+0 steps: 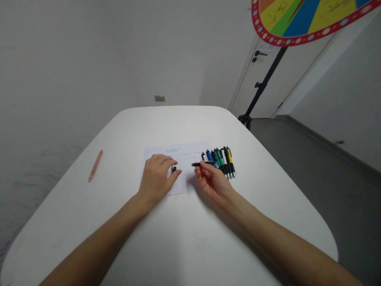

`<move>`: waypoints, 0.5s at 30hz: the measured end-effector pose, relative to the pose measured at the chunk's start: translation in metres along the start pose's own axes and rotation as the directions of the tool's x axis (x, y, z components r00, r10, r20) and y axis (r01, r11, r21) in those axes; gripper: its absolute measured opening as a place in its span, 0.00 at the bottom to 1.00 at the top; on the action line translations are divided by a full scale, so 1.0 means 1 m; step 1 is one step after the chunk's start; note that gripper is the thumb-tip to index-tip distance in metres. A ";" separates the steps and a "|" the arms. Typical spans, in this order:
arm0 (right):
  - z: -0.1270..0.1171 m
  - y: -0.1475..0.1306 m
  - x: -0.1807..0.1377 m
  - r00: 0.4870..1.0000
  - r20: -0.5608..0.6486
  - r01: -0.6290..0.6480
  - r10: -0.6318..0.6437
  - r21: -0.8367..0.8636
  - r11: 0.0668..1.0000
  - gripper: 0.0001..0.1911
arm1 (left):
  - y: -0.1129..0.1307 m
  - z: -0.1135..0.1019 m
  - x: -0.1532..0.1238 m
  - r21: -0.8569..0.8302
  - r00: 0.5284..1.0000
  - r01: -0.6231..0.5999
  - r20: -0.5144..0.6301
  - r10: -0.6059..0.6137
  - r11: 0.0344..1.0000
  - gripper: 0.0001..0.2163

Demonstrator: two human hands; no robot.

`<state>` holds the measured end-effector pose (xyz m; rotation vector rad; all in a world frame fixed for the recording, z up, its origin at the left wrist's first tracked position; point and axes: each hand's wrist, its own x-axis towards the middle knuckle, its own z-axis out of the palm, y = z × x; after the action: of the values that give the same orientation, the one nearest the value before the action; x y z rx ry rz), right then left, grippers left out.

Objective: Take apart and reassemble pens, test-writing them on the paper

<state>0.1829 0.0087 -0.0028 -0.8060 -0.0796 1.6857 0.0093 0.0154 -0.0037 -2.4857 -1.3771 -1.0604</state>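
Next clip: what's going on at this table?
A person works at a white table. The right hand holds a black pen over a sheet of paper, while the left hand pinches a small black piece. A row of pens lies at the paper's right edge; a pink pen lies apart, far left.

Both bare forearms reach in from the near edge of the table (184, 242), and the hands come close near its middle.
The left hand (157, 176) lies palm down, thumb and forefinger pinched together. The right hand (212, 182) is turned palm up and inward, fingers curled, thumb and fingertips closed in a pinch, just apart from the left.
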 end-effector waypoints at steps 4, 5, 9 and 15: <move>-0.003 -0.004 0.003 1.000 -0.004 -0.001 0.001 0.014 1.000 0.06 | -0.004 0.006 -0.003 0.213 0.976 -0.020 0.215 -0.027 0.977 0.11; -0.004 -0.003 0.003 1.000 0.014 0.002 -0.002 0.009 1.000 0.06 | -0.004 0.007 -0.004 0.237 0.969 -0.027 0.243 -0.033 0.971 0.11; -0.005 -0.002 0.000 0.997 0.070 0.022 -0.022 -0.010 1.000 0.09 | -0.003 0.011 -0.004 0.264 0.959 -0.035 0.279 -0.041 0.964 0.10; -0.003 -0.003 0.000 0.994 0.103 0.020 -0.020 0.002 1.000 0.07 | 0.001 0.013 -0.001 0.209 0.942 -0.111 0.333 0.036 0.971 0.07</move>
<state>0.1868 0.0086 -0.0039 -0.7148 -0.1574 1.7081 0.0164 0.0197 -0.0143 -2.5955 -1.3773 -0.4561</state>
